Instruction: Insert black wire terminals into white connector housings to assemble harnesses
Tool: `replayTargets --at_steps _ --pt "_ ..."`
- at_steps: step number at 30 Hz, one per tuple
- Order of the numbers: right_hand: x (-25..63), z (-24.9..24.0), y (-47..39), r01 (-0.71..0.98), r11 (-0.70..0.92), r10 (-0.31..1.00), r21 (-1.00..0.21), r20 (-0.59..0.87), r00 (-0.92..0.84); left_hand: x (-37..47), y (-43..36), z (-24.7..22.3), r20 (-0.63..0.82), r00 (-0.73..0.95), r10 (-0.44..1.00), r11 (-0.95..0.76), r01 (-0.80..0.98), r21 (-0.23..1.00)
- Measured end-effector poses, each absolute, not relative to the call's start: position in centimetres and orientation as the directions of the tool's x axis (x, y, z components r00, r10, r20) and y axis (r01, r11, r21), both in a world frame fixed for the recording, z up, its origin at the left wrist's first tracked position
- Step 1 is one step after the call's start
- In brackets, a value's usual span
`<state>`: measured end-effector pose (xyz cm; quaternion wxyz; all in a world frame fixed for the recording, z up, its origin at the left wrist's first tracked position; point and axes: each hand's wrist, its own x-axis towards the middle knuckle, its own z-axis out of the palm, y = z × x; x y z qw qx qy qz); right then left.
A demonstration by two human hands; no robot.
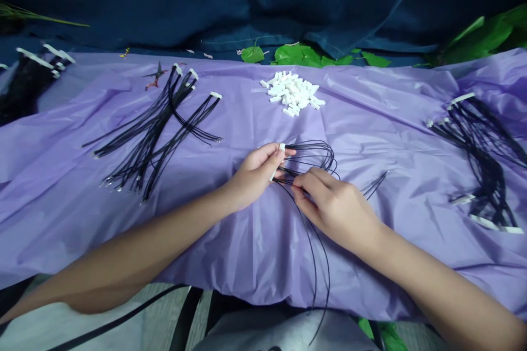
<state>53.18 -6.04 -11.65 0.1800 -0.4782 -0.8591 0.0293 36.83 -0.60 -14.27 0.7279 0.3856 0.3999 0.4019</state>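
My left hand (261,170) is closed on a white connector (282,147), held between thumb and fingers near the middle of the purple sheet (230,241). Thin black wires (315,145) run out of it to the right and loop back. Close beside it, my right hand (325,197) pinches black wires just right of the connector. Two loose wires (315,263) hang down past the table's front edge, and wire ends (376,184) stick out beyond my right hand.
Beyond my hands lies a pile of small white connectors (294,93). Bundles of black wires (152,142) and small scissors (154,77) lie left; more wire bundles (486,159) lie right. A dark bundle (24,82) is far left. Green leaves (300,55) line the back edge.
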Motion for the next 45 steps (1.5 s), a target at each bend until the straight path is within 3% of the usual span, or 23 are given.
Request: replayTargets --at_steps 5,7,10,13,17,22,27,32,37,42,45 --pt "52.7 -11.7 -6.8 0.790 0.611 0.746 -0.060 0.378 -0.548 37.1 -0.7 -14.1 -0.261 0.298 0.918 0.353 -0.318 0.880" --pt "52.3 -11.7 -7.2 0.762 0.640 0.721 -0.094 0.415 -0.555 37.1 -0.6 -13.7 -0.254 0.267 0.930 0.344 -0.378 0.860" --pt "52.0 -11.5 -7.5 0.694 0.618 0.781 -0.369 0.388 -0.490 37.2 -0.5 -13.1 -0.248 0.236 0.940 0.331 -0.444 0.832" --pt "51.9 -11.3 -7.5 0.589 0.460 0.882 -0.665 0.266 -0.389 37.1 -0.4 -12.8 -0.238 0.223 0.945 0.317 -0.463 0.827" --pt "51.9 -11.2 -7.2 0.496 0.280 0.937 -0.822 0.122 -0.327 37.1 -0.7 -12.3 -0.239 0.236 0.942 0.325 -0.460 0.826" --pt "51.7 -11.1 -7.4 0.373 0.020 0.947 -0.928 -0.101 -0.303 37.1 -1.1 -11.8 -0.219 0.258 0.941 0.319 -0.457 0.830" --pt "51.7 -10.7 -7.4 0.318 -0.011 0.957 -0.948 -0.102 -0.271 36.9 -1.3 -11.9 -0.189 0.291 0.938 0.309 -0.455 0.835" --pt "52.3 -10.3 -7.2 0.360 0.092 0.967 -0.928 -0.003 -0.254 36.6 -1.5 -12.4 -0.179 0.327 0.928 0.309 -0.407 0.860" --pt "52.5 -10.5 -7.2 0.556 0.271 0.954 -0.786 0.143 -0.263 36.8 -1.5 -12.5 -0.187 0.302 0.935 0.306 -0.417 0.856" --pt "53.5 -9.7 -6.7 0.724 0.288 0.943 -0.626 0.055 -0.327 37.1 -0.9 -12.4 -0.243 0.247 0.938 0.334 -0.455 0.825" --pt "56.2 -7.7 -5.6 0.704 0.340 0.910 -0.623 0.028 -0.415 37.0 -0.4 -12.5 -0.275 0.220 0.936 0.349 -0.486 0.801"
